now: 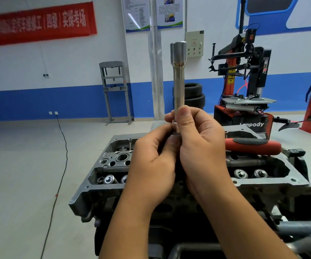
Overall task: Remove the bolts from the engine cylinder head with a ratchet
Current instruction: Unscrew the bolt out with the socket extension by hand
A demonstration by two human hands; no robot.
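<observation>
Both our hands, left hand (151, 165) and right hand (200, 146), pinch an upright extension bar (178, 75) above the cylinder head (274, 181), probably fitting a socket, while the ratchet (251, 145) rests there.

My left hand (151, 165) and right hand (203, 152) meet in front of me above the cylinder head (113, 184), both holding the long socket (178, 75), which stands upright between them. The ratchet (253, 145) lies on the head's far right side, just behind my right hand. Beyond it, to the right, stands the tyre changer (244, 86), with stacked tyres (194, 96) to its left. The press frame (115, 90) stands against the far wall on the left.
</observation>
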